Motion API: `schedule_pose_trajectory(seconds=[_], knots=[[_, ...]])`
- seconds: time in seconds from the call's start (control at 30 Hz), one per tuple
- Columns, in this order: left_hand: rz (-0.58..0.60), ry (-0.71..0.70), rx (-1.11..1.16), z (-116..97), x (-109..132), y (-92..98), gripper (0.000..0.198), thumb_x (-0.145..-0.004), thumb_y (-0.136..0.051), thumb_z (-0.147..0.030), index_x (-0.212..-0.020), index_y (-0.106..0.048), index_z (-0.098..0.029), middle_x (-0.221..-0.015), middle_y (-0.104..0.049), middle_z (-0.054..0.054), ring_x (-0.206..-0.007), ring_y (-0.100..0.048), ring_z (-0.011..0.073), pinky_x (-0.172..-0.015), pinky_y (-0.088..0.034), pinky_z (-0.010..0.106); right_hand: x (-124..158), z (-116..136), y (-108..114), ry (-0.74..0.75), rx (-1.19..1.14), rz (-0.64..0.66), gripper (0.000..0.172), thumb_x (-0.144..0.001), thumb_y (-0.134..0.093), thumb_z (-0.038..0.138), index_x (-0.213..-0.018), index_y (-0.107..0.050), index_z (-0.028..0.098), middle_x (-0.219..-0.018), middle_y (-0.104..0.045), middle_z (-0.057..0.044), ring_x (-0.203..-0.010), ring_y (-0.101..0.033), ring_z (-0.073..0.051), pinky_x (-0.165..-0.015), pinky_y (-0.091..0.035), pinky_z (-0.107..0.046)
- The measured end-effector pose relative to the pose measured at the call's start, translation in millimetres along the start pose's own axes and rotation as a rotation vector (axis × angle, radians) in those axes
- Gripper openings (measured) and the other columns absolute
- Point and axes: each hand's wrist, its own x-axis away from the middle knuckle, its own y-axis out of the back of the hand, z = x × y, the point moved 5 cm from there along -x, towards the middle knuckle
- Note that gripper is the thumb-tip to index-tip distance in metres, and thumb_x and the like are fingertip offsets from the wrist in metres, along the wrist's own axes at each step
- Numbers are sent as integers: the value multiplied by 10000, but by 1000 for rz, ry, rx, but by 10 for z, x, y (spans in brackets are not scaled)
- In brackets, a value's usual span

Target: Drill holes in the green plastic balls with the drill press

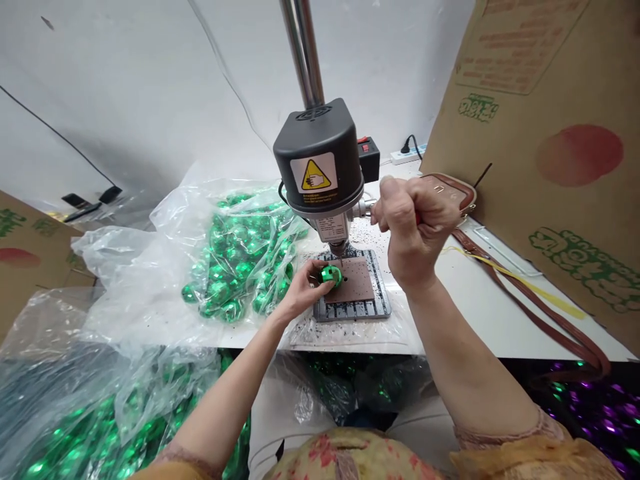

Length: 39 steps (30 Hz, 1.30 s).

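Note:
Between the fingers of my left hand (303, 288) is a shiny green faceted ball (331, 275). It sits over a brown board (361, 280) on the metal base (383, 303) of a bench drill press (320, 157). The drill chuck (339, 248) is just above and beside the ball; whether the bit touches it I cannot tell. My right hand (417, 223) is closed around the feed handle at the drill's right side, and its fingers mostly hide the grip. Dark shavings lie scattered around the base.
Left of the drill, clear plastic holds many green balls (233, 267). More bagged green balls (110, 427) lie below the table edge. A cardboard box (545, 133), a brown purse (453, 190) with its strap, and a power strip (410, 155) stand at right.

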Motion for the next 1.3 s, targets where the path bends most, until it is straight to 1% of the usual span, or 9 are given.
schedule_pose_trajectory(seconds=[0.17, 0.33, 0.47, 0.63, 0.77, 0.93, 1.03, 1.17, 1.3], knots=[[33, -105, -206, -90, -3, -51, 410, -792, -725, -313, -1177, -650, -194, -1037, -699, 50, -869, -631, 169, -713, -488, 268, 2, -4, -8, -11, -43, 8, 452, -932, -580, 252, -552, -339, 210, -521, -306, 65, -459, -392, -49, -477, -334, -279], [33, -161, -282, -114, -47, -108, 429, -805, -711, -318, -1216, -651, -211, -1082, -665, 66, -970, -633, 207, -793, -506, 314, -2, -21, -13, -43, -115, 17, 453, -922, -594, 258, -550, -341, 208, -525, -303, 72, -458, -386, -44, -465, -311, -287], [18, -159, -241, -78, -57, -168, 468, -795, -719, -290, -1243, -607, -214, -1113, -654, 64, -1004, -629, 206, -844, -511, 327, 14, -21, -13, -49, -125, 20, 457, -922, -594, 247, -551, -330, 203, -526, -302, 74, -458, -375, -36, -459, -299, -286], [-72, -113, -228, -9, -49, -191, 471, -739, -768, -258, -1169, -588, -196, -1041, -676, 44, -908, -623, 180, -858, -505, 327, 6, -3, -12, -55, -58, 0, 467, -925, -590, 246, -540, -330, 205, -508, -309, 72, -450, -348, -39, -454, -291, -288], [-80, -155, -231, -26, -62, -259, 449, -744, -779, -276, -1160, -624, -203, -1071, -679, 55, -970, -628, 209, -899, -491, 358, -104, -6, -53, -90, -6, 6, 472, -916, -598, 295, -541, -322, 215, -488, -299, 75, -441, -301, -45, -450, -278, -287], [-117, -213, -225, -79, -67, -362, 453, -752, -790, -281, -1176, -645, -217, -1124, -677, 77, -1087, -622, 263, -978, -470, 422, -258, -35, -127, -149, -17, 25, 463, -916, -587, 294, -548, -318, 210, -495, -284, 79, -429, -293, -33, -428, -253, -254], [-123, -186, -226, -57, -43, -398, 477, -754, -794, -273, -1197, -629, -216, -1141, -678, 80, -1102, -620, 268, -986, -472, 436, -289, -29, -138, -145, -15, 35, 459, -925, -578, 269, -553, -315, 209, -493, -300, 78, -430, -312, -33, -421, -263, -249], [-168, -96, -160, 12, 0, -386, 511, -729, -819, -286, -1181, -597, -197, -1127, -673, 86, -1045, -636, 254, -934, -502, 415, -247, -12, -114, -142, -50, 32, 460, -919, -576, 179, -536, -321, 206, -476, -318, 77, -415, -336, -37, -423, -264, -269], [-178, -100, -107, 33, 15, -391, 496, -720, -826, -281, -1149, -593, -192, -1098, -674, 80, -1011, -646, 238, -918, -513, 398, -98, 14, -51, -78, -12, -31, 457, -917, -586, 194, -522, -359, 197, -496, -285, 70, -430, -334, -33, -452, -297, -270]])
